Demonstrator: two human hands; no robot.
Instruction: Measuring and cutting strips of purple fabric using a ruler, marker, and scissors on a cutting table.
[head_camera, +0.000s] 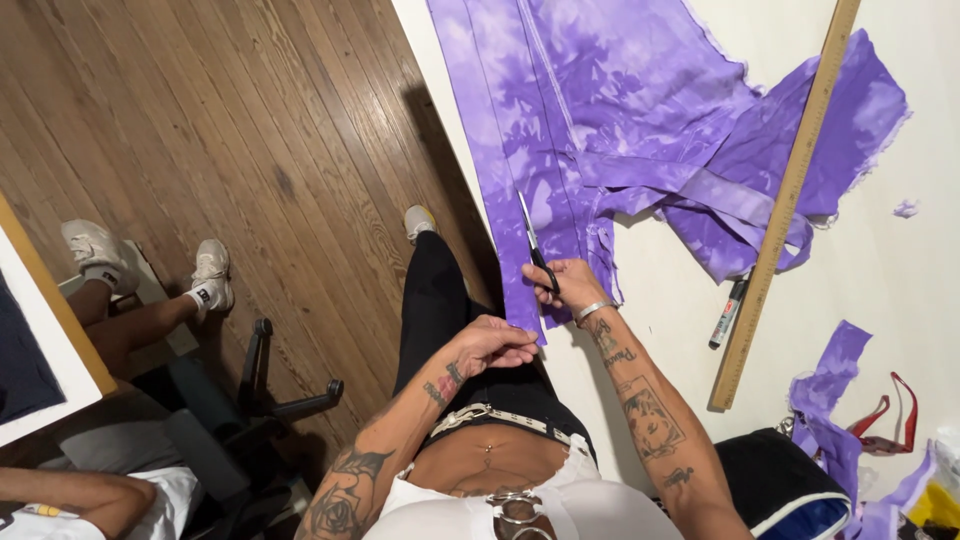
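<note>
scissors (533, 245) are cutting up a purple cloth (560, 130) strip at table (900, 290) edge. right hand (563, 287) is gripping handles; left hand (497, 343) is pinching cloth's near end taut. step: mid-cut, prob. next needs blades staying parallel w/ strip edge.

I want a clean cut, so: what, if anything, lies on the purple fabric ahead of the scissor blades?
Nothing visible does. The scissors in the right hand point up a flat stretch of purple fabric; the wooden ruler and marker lie off to the right.
</note>
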